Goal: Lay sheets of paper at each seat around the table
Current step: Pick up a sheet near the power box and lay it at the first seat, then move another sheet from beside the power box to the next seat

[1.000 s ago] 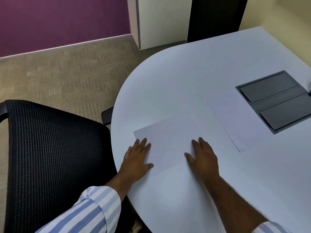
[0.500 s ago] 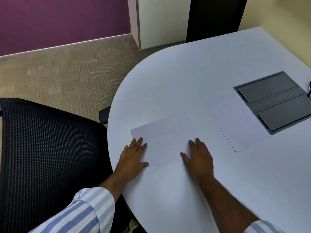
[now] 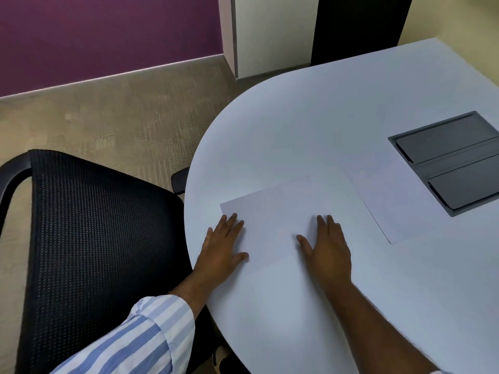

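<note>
We start with the sheet of paper [image 3: 272, 225] lying flat near the rounded left edge of the desk [image 3: 310, 117], in front of the black mesh chair [image 3: 94, 238]. It is white on a pale top, so its far edges are hard for us to trace. We judge it thin, light and limp: it slides easily on this smooth surface, creases if pinched hard, and lifts in any draught. To move it we would press lightly with flat fingers and slide it, or lift a corner at the desk edge with a fingernail rather than grabbing the middle.

Our left hand [image 3: 221, 244] lies open and flat, fingers spread on the sheet's left side near its near-left corner, gripping nothing. Our right hand [image 3: 328, 247] is likewise open and flat, palm down on the sheet's right part, holding nothing.

A second sheet [image 3: 383, 201] lies further right, apart from the first, its far end touching or just beside the grey cable hatch [image 3: 453, 163] set in the desk. Beyond are carpet [image 3: 108, 109] and a purple wall [image 3: 108, 33].
</note>
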Motion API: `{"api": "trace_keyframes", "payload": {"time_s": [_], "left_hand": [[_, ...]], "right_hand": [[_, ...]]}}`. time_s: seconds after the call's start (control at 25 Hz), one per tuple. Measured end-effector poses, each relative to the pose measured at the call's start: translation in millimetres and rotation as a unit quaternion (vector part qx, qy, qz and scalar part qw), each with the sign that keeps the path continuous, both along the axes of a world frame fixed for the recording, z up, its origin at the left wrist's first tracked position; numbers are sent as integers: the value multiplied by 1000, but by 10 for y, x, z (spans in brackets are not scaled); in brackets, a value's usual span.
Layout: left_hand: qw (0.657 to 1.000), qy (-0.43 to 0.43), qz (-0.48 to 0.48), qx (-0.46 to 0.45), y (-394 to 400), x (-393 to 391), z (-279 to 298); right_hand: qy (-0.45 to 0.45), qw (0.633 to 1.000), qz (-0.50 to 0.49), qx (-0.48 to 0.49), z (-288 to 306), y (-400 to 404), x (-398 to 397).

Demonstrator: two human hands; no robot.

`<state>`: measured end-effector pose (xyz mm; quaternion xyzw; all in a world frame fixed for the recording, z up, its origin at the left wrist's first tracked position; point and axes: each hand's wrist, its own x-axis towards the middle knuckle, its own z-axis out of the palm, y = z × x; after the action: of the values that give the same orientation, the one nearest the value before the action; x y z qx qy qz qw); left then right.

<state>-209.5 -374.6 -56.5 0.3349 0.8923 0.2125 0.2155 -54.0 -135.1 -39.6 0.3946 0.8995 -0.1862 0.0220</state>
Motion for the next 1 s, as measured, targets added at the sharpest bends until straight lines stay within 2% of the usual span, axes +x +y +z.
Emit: {"api": "trace_keyframes", "payload": {"time_s": [0.16, 0.4, 0.52, 0.64, 1.0], "left_hand": [[999, 12, 24, 37, 29, 119, 205], [992, 26, 24, 121, 225, 342, 608], [988, -19, 22, 152, 371, 587, 837], [985, -27, 6, 172, 521, 872, 1026], [956, -126, 138, 225, 1096, 1719, 1323]], "right_hand": [[45, 998, -27, -16, 267, -97, 81], [76, 991, -32, -104, 636, -156, 492], [97, 985, -54, -132, 844, -212, 785], [111, 980, -76, -145, 981, -183, 1069], [156, 967, -79, -182, 1010, 492, 1597]]}}
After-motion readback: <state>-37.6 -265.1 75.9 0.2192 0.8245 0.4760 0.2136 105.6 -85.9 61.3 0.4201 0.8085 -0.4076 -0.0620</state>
